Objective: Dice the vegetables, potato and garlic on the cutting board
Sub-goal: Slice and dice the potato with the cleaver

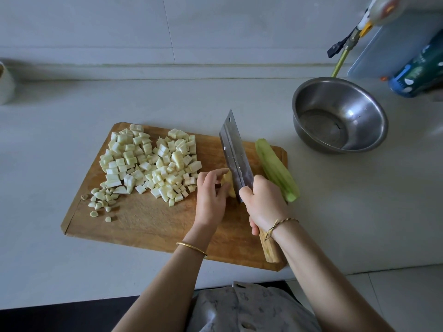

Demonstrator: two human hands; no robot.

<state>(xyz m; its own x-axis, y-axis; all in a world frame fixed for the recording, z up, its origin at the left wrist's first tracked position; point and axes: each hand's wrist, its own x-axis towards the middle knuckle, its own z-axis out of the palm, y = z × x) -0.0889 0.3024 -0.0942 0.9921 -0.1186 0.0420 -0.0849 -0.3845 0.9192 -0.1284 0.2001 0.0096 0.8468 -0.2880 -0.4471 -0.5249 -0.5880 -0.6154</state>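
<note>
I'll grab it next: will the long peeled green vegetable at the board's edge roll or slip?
The peeled green vegetable looks rounded, so may roll off the wooden cutting board. Peeled flesh is probably slippery. Lies straight, likely stiff.

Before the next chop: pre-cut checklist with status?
1. Right hand grips the cleaver by its handle: ok.
2. Left hand holds the potato piece down beside the blade: ok.
3. Left fingers clear of the cutting edge: cannot tell; they sit close to it and the edge is hidden.
4. Diced pile and garlic pieces apart from the cutting spot: ok.
5. Peeled green vegetable fully on the cutting board: not ok; it lies along the right edge, partly off.
</note>
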